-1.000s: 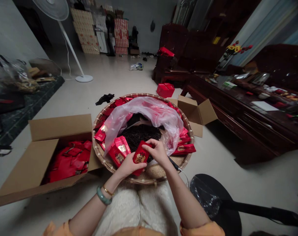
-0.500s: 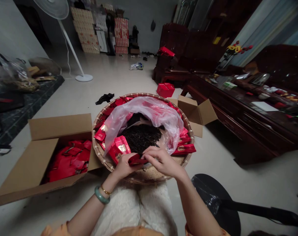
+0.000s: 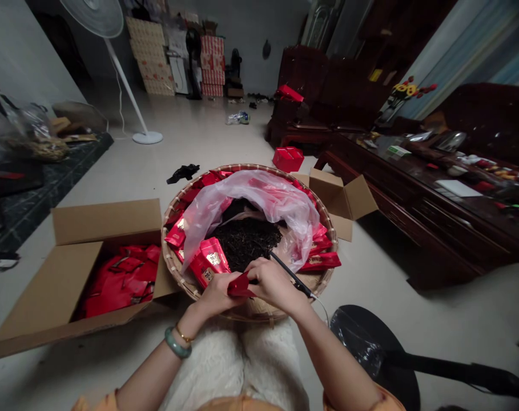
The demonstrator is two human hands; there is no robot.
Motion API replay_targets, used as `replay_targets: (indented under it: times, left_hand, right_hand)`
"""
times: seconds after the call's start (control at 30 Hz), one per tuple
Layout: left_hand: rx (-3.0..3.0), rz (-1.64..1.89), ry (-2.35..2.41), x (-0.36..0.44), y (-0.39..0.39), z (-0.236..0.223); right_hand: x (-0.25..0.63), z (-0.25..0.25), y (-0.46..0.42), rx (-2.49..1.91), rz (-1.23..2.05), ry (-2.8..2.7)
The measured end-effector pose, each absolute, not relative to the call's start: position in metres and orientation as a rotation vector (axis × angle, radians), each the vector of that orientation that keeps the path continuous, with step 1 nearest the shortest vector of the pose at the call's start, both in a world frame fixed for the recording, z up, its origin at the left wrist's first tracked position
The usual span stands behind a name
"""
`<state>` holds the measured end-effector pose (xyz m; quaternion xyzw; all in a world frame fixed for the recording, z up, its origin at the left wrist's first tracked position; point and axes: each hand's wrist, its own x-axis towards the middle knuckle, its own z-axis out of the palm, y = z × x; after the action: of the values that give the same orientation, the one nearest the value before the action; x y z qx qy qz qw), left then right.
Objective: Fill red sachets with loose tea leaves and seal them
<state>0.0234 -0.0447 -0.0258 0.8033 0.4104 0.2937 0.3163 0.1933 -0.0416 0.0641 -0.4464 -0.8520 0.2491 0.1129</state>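
My left hand [image 3: 216, 294] is closed around a small red foil packet [image 3: 239, 284] at the near side of a round bamboo basket [image 3: 167, 251]. The fingers of my right hand [image 3: 273, 283] pinch the packet's right edge. Just beyond both hands, dark loose tea leaves [image 3: 248, 240] lie inside an open clear plastic bag [image 3: 259, 188]. A thin black rod [image 3: 291, 271] with a white cord lies beside my right hand, its near end over the basket. Red printed packets [image 3: 212, 257] lie left of the leaves, and more red packets [image 3: 319, 260] line the basket's right side.
On the left, an open cardboard box [image 3: 75, 279] holds many red packets. Another open carton [image 3: 328, 194] and a red box [image 3: 288, 158] stand beyond the basket. A black round stand base [image 3: 370, 354] sits at lower right, near a dark wooden table [image 3: 413, 200].
My right hand has shifted slightly down and left against the packet, which now shows more of its red face. More of the black rod and its cord has come into sight.
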Motion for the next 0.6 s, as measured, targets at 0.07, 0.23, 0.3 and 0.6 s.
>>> replay_targets:
  times: [0.07,0.23,0.3,0.6]
  left_hand:
    - [2.111,0.775,1.090,0.021,-0.044,-0.028]
    - [2.088,0.777,1.125,0.018,-0.042,-0.033]
    - [2.072,0.797,1.134,0.018,-0.042,-0.035]
    - [1.977,1.031,0.935,0.010,-0.044,-0.025]
  right_hand:
    - [0.192,0.053,-0.041,-1.233,0.815,-2.367]
    - [0.192,0.049,-0.041,-1.160,0.887,-2.243]
    - [0.194,0.057,-0.041,-1.135,0.900,-2.223]
    - [0.220,0.084,-0.031,-1.331,0.644,-1.854]
